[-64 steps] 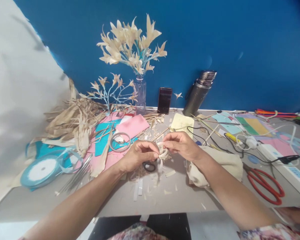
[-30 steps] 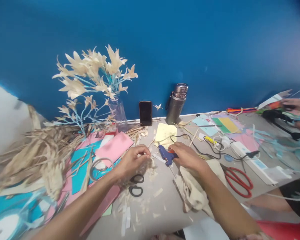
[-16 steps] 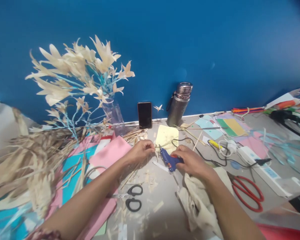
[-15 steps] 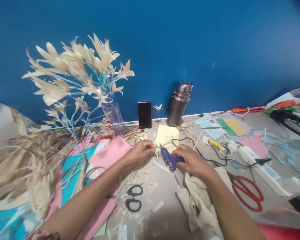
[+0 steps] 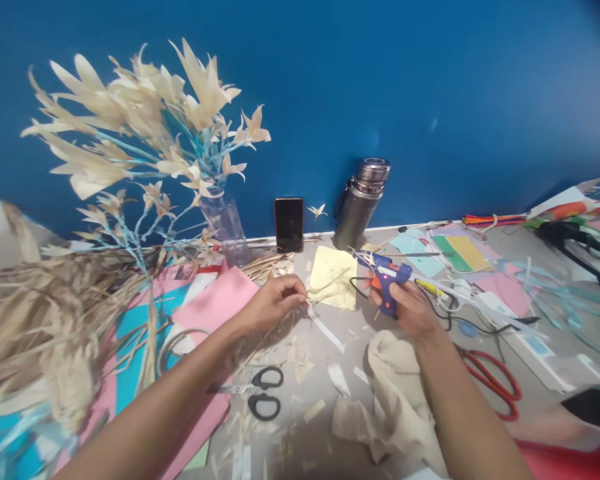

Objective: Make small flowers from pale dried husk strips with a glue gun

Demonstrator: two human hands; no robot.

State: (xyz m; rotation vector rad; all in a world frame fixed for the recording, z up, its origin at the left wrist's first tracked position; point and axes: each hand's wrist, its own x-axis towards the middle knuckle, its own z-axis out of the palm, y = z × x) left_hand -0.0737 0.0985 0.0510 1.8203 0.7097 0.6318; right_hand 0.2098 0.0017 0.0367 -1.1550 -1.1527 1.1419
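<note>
My right hand (image 5: 409, 303) is wrapped round the grip of a blue glue gun (image 5: 391, 275), lifted above the table with its nozzle pointing left. A clear glue stick sticks out from the gun's rear. My left hand (image 5: 275, 301) is closed in a pinch at the table's middle, with a small pale piece at its fingertips that is too small to make out. A white paper strip (image 5: 329, 333) lies just below those fingertips. Behind, between the hands, rests a yellow sheet (image 5: 333, 277) with thin stems on it.
At the left stands a clear vase (image 5: 225, 227) of pale dried flowers. Scissors (image 5: 265, 393), a beige cloth (image 5: 393, 400) and red-handled shears (image 5: 495, 383) lie nearby. A phone (image 5: 289, 225) and a flask (image 5: 361, 203) stand by the wall. A power strip (image 5: 535, 343) is at right.
My right hand has raised the glue gun off the table and moved it right, turning its nozzle left. My left hand has barely moved and stays pinched.
</note>
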